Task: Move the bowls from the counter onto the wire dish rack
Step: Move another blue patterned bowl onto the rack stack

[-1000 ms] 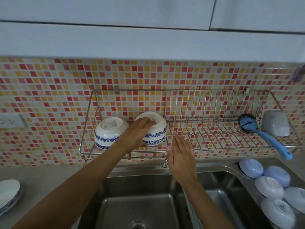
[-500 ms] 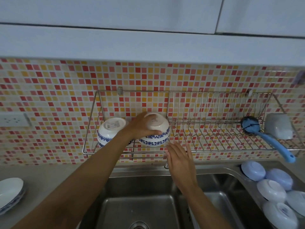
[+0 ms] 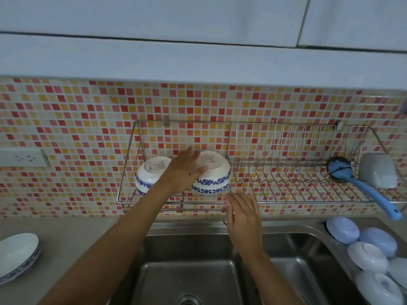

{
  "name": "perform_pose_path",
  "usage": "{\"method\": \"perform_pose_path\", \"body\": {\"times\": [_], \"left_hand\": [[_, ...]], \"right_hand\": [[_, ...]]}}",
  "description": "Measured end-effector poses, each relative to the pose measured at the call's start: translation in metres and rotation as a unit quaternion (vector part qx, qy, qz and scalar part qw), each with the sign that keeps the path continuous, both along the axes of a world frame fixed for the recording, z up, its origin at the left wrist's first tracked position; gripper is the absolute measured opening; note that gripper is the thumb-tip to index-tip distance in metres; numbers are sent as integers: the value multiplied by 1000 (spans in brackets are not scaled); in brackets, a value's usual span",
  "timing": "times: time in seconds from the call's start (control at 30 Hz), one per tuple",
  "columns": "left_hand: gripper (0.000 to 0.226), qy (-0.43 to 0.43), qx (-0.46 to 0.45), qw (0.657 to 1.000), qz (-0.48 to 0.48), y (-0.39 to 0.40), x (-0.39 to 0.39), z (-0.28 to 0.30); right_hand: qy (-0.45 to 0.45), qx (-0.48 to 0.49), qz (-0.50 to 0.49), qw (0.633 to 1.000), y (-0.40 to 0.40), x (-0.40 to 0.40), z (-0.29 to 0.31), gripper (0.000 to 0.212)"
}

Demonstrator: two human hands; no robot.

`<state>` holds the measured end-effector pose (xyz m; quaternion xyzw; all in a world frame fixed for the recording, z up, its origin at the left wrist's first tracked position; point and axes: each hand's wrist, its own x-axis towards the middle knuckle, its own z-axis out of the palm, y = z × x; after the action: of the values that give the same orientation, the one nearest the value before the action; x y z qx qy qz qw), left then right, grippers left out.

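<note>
The wire dish rack point(image 3: 286, 202) hangs on the tiled wall above the sink. At its left end, white bowls with blue flower bands sit upside down: one bowl point(image 3: 152, 170) at the far left, and a second bowl point(image 3: 214, 172) beside it that seems to rest on another. My left hand point(image 3: 184, 172) lies between them, fingers spread, thumb touching the second bowl. My right hand point(image 3: 242, 214) hovers flat, holding nothing, just below the rack's front rail. Several pale blue and white bowls point(image 3: 367, 257) lie upside down on the counter right of the sink.
A blue-handled dish brush point(image 3: 363, 186) and a grey cup point(image 3: 378, 170) occupy the rack's right end. The steel double sink point(image 3: 189, 280) is below my arms. A stack of plates point(image 3: 17, 255) sits on the left counter, and a wall socket point(image 3: 24, 158) is above it.
My left hand has set the second bowl further back on the rack and loosened its fingers from it. My right hand stayed near the rack's front rail. The view shifted slightly.
</note>
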<state>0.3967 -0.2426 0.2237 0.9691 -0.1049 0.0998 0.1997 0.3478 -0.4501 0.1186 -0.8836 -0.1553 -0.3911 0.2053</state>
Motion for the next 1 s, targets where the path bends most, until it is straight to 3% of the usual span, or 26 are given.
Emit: {"method": "perform_pose_path", "body": {"times": [0.07,0.17,0.3,0.5,0.73,0.87,1.0], "left_hand": [[54,-70,26,996,48,17,-21,-11],[54,-65,84,987,118,43,-45,-33],[55,-31,83,993,82,63,-52,-39],[60,-52,65,994,72,69,-65,-52],[54,-123,102,983,94,101,-126,-95],[52,-106,79,987,87,148,-170,-111],[59,-52,15,986,157,230,-215,-139]], "right_hand": [[2,4,2,1000,0,-1,0,39],[0,10,3,1000,0,-1,0,39],[4,14,0,1000,3,-4,3,36],[53,48,-9,997,11,-11,7,52],[112,20,14,993,82,-56,-14,58],[148,30,51,987,145,-74,-35,68],[139,-14,162,977,220,-94,-48,72]]}}
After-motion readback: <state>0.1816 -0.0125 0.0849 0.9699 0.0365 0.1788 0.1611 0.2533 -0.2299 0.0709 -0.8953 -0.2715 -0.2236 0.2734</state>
